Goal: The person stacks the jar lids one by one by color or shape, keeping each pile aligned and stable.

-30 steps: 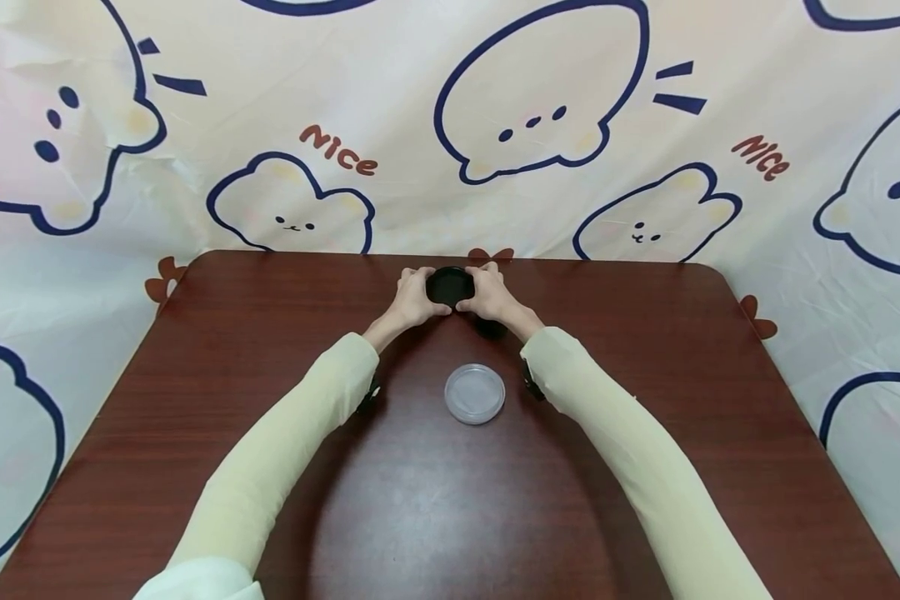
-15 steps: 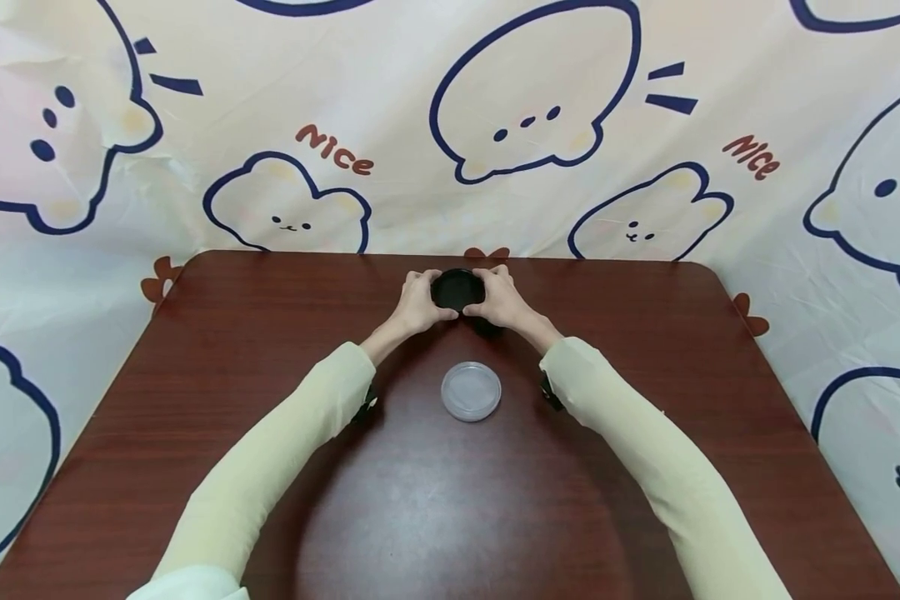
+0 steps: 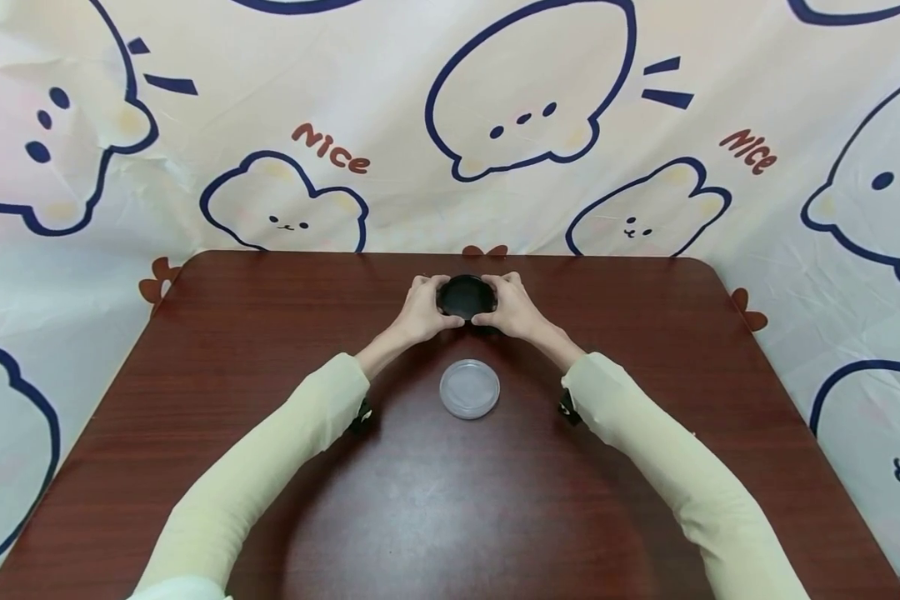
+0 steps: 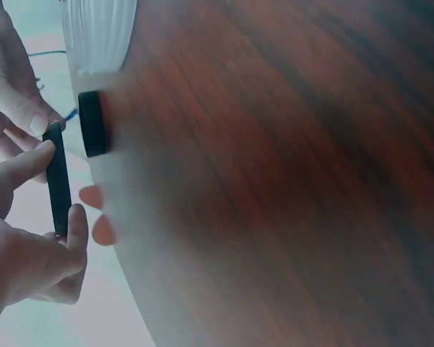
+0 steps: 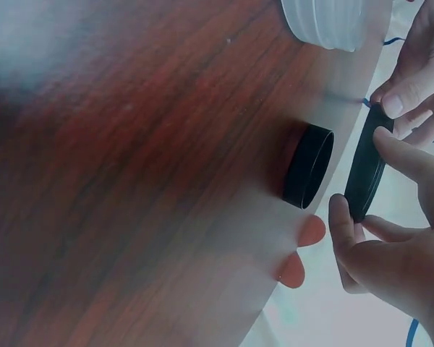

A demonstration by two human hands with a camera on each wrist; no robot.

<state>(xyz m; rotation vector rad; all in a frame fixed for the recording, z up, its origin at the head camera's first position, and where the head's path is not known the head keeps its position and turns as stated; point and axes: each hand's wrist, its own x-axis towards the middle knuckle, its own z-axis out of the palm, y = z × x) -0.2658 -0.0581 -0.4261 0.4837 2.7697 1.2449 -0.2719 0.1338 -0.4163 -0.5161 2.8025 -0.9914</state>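
Both hands hold a round black lid [image 3: 467, 297] at chest-far reach, near the table's back edge. My left hand [image 3: 422, 310] grips its left rim, with the thumb at the near side. Opposite it, my right hand [image 3: 516, 308] pinches the right rim. Seen edge-on in the left wrist view, the lid is a thin black disc. Below it on the table stands a short, open black cup [image 5: 309, 166], mostly hidden by the lid and right hand in the head view. Between the lid and the cup a gap shows in both wrist views.
Nearer the body, a clear round plastic tub [image 3: 469, 389] stands on the dark brown wooden table [image 3: 390, 517]. A white cloth backdrop [image 3: 405, 200] with cartoon drawings hangs behind the table and along both sides.
Both hands have brought the black lid to the right and a little nearer, so that it now covers more of the black cup in the head view. The tub stays put.
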